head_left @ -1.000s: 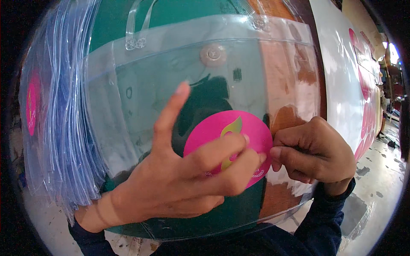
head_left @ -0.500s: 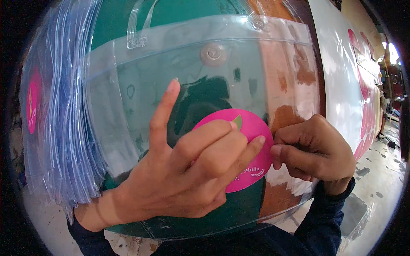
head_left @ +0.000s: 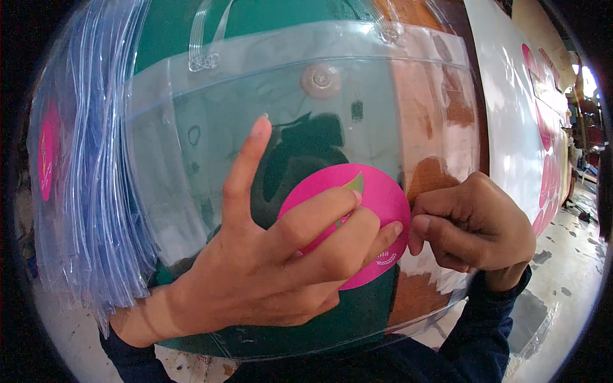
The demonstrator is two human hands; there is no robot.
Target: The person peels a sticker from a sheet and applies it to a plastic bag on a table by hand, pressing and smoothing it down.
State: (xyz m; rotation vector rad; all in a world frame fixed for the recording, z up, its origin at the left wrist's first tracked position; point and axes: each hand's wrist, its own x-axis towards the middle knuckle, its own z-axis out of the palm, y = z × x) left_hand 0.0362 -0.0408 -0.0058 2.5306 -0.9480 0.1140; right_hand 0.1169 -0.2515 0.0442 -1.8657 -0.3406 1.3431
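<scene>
A round pink sticker (head_left: 383, 195) with a green leaf print is over the front of a clear plastic bag (head_left: 274, 54), low and right of its middle. My left hand (head_left: 268, 268) covers much of the sticker. One of its fingers points up and away over the bag; the others are bent, with fingertips against the sticker, and the thumb is mostly hidden. At the sticker's right edge, my right hand (head_left: 472, 223) is closed in a pinch on the rim. A round snap button (head_left: 321, 80) shows near the bag's top band.
Several clear plastic bags (head_left: 102, 166) lie stacked at the left, with another pink sticker (head_left: 47, 153) among them. Under the work, the tabletop (head_left: 169, 35) is green, with a brown strip. A glossy white sheet (head_left: 504, 108) with pink circles lies at the right, beside the worn floor (head_left: 562, 281).
My left fingers have slid slightly down over the sticker, hiding more of its print. My right hand has shifted a little to the right. The bag stays almost in place.
</scene>
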